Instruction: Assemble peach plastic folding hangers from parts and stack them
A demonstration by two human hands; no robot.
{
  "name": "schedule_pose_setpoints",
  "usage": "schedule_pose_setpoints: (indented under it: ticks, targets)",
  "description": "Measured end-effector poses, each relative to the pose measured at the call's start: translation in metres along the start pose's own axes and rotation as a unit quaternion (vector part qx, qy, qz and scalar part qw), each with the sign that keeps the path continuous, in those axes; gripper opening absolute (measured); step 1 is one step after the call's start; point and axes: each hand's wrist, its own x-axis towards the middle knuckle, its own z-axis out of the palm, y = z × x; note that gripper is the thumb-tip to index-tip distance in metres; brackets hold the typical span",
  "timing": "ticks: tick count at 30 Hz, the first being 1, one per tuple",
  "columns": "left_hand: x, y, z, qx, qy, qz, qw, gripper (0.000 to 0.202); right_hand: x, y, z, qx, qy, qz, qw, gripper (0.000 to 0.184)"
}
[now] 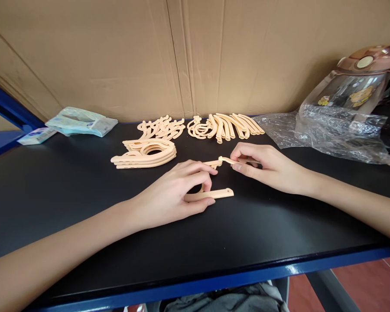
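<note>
I'm watching the black matte tabletop (84,208), where a flat stack of peach plastic hanger pieces (146,154) is lying just beyond the grip. The left hand (175,195) is pinching a peach plastic hanger part (219,193) against the surface. The right hand (273,169) is pinching its thin arm. Uneven twisting, I judge, could be popping the slim joint apart.

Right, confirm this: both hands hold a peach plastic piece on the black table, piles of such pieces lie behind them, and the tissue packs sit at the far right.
Not quite. The head view shows the tissue packs at the far left, not right. The left hand and right hand do hold the peach plastic piece on the black table, piles behind.
</note>
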Motion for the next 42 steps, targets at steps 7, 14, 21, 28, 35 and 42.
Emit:
schedule_pose_setpoints:
  ticks: [7,14,21,28,35,42]
  targets:
    - [0.000,-0.003,0.001,0.072,0.042,0.046,0.995,0.008,-0.002,-0.003,-0.001,-0.046,-0.033,-0.023,0.998,0.023]
    - [0.003,-0.001,-0.002,0.058,0.031,0.036,0.997,0.013,-0.005,-0.006,-0.001,-0.062,-0.052,-0.065,0.995,0.028]
    - [0.002,-0.002,0.000,0.057,0.035,0.039,0.997,0.014,-0.006,-0.009,-0.001,-0.071,-0.048,-0.084,0.993,0.029]
    - [0.002,0.001,0.000,0.049,0.037,0.011,0.998,0.013,-0.006,-0.010,-0.002,-0.052,-0.048,-0.080,0.994,0.027]
    - [0.002,-0.004,0.000,0.045,0.061,0.000,0.997,0.017,-0.009,-0.018,0.004,-0.041,-0.080,-0.068,0.994,0.032]
    - [0.003,-0.003,-0.001,0.077,0.047,-0.001,0.996,0.024,-0.009,-0.015,0.002,-0.045,-0.029,-0.020,0.998,0.031]
